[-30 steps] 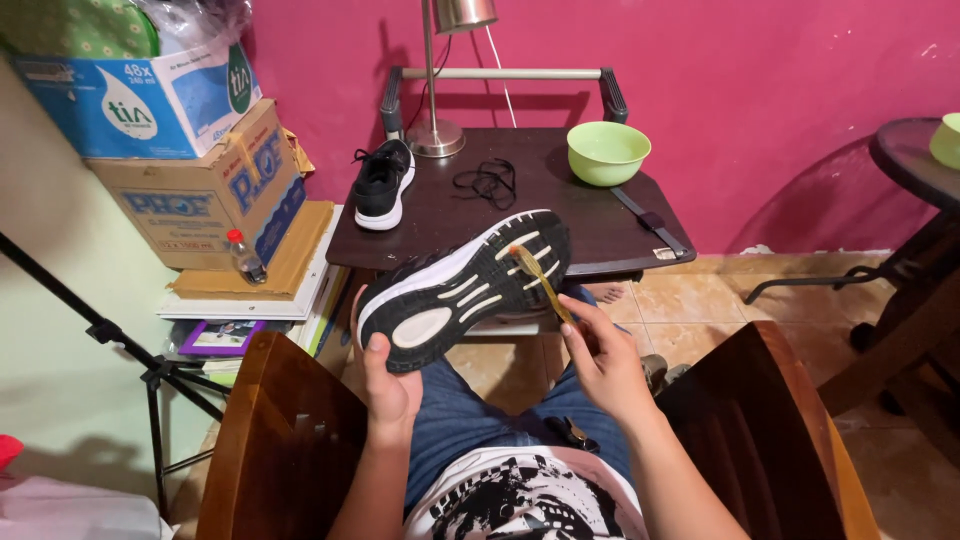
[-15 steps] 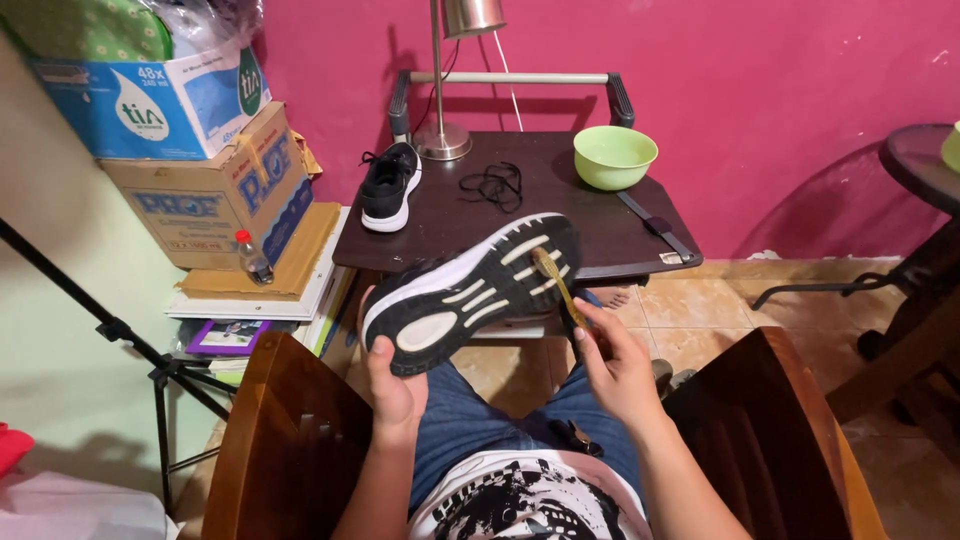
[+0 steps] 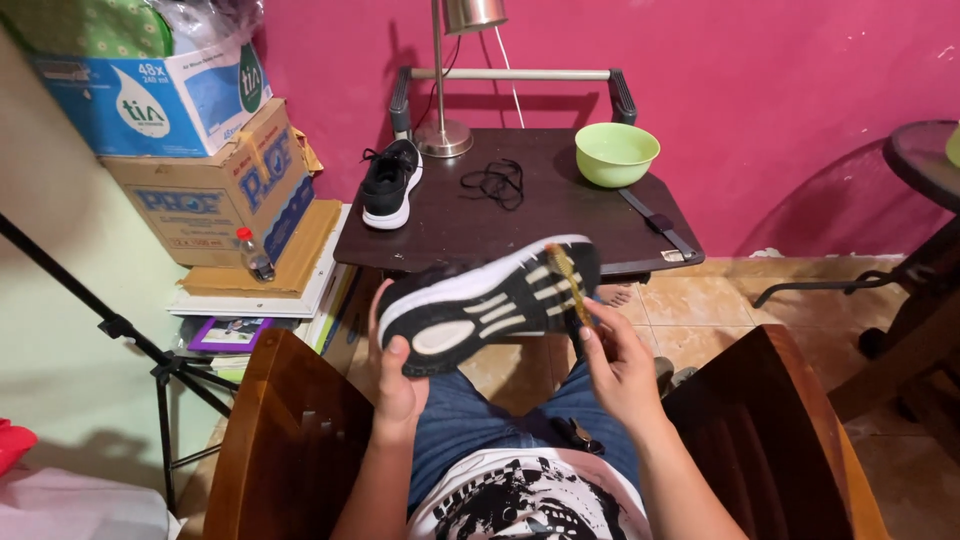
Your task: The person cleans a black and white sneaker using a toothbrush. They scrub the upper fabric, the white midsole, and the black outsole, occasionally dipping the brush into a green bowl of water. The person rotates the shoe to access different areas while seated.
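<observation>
1. Left hand [image 3: 397, 385] is gripping the heel end of a black sneaker [image 3: 487, 303], fingers closed around it with the thumb lying on the white sole.
2. Right hand [image 3: 622, 368] is pinching a thin yellowish brush [image 3: 568, 282], fingers clamped together on its handle, its far end pressing on the toe part of the sole.
3. That sneaker is hanging sole-up over the person's lap, between both hands, just near of the dark tabletop [image 3: 560, 215].
4. On the tabletop, a second black sneaker [image 3: 390, 183] is standing at the left, loose black laces [image 3: 494, 183] are lying in the middle, and a green bowl [image 3: 616, 153] is sitting at the far right.
5. Cardboard boxes [image 3: 205, 180] are stacking up at the far left.
</observation>
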